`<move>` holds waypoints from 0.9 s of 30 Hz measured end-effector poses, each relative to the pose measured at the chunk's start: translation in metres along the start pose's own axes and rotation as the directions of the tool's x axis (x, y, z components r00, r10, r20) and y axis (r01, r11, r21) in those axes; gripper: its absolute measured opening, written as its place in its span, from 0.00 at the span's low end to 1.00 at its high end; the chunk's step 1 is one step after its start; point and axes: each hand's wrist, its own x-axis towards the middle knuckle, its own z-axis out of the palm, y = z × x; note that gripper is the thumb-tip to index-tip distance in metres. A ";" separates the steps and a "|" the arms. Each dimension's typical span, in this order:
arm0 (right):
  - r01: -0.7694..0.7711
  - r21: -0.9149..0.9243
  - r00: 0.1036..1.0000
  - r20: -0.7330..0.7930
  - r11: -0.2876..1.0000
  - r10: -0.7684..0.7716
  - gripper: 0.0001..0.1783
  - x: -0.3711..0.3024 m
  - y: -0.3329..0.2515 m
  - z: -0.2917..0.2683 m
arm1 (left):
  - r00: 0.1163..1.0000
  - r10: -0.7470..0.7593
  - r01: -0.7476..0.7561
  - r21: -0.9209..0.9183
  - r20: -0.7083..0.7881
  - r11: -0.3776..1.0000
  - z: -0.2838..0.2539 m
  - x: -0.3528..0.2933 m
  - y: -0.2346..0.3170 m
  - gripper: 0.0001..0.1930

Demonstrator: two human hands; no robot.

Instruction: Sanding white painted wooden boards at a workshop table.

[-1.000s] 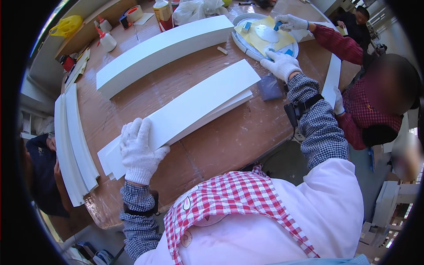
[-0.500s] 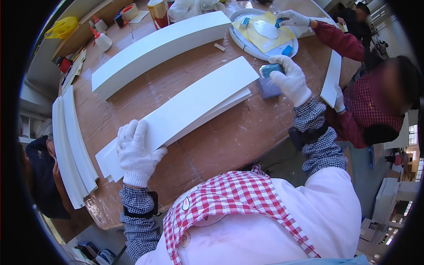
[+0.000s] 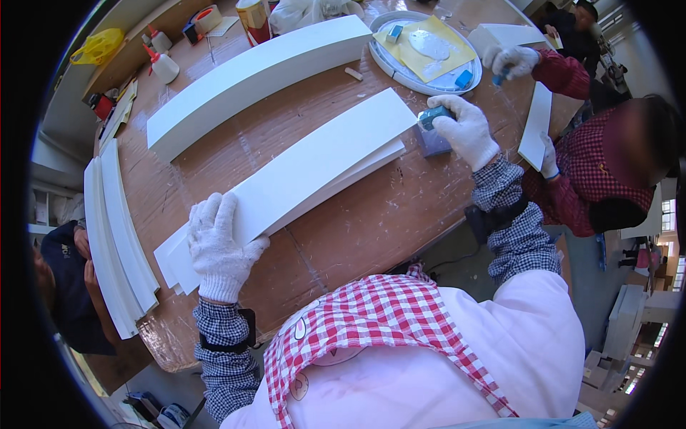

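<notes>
White boards [image 3: 329,161] lie slightly fanned on the brown table in front of me. My left hand [image 3: 223,247], in a white knit glove, rests on their near left end with its fingers stretched out. In my gloved right hand [image 3: 468,132] is a blue sponge block [image 3: 433,116], pinched at the far right end of the top board. Just beneath it sits a bluish-purple block [image 3: 433,141] on the table. Whether the sponge touches the board's edge I cannot tell.
Behind lies a long stack of white boards [image 3: 257,79]; more boards [image 3: 118,236] are at the left edge. A round white tray [image 3: 386,68] holds yellow paper and blue sponges. A co-worker's gloved hand [image 3: 511,61] is at the right. Glue bottles [image 3: 164,68] stand far left.
My right hand has moved slightly left and down, bringing the blue sponge to the board's end. The co-worker's hand has drawn away from the tray to the right. My left hand stays put.
</notes>
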 end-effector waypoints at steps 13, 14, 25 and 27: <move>0.005 0.560 0.977 -0.178 0.828 0.114 0.21 0.011 0.036 0.003 | 0.992 -0.089 0.095 -0.059 0.094 0.994 -0.030 0.015 -0.009 0.48; -0.019 0.632 0.977 -0.153 0.775 0.149 0.21 0.006 0.023 0.008 | 0.994 -0.097 0.102 -0.085 0.053 0.991 -0.034 0.013 -0.015 0.48; -0.005 0.792 0.999 -0.023 0.611 0.038 0.25 -0.032 0.023 0.038 | 0.780 -0.625 0.595 -0.276 -0.029 0.755 -0.096 0.048 -0.173 0.45; -0.009 0.793 0.999 -0.023 0.609 0.045 0.25 -0.034 0.021 0.043 | 0.637 -0.771 0.754 -0.203 -0.009 0.625 -0.080 0.049 -0.205 0.45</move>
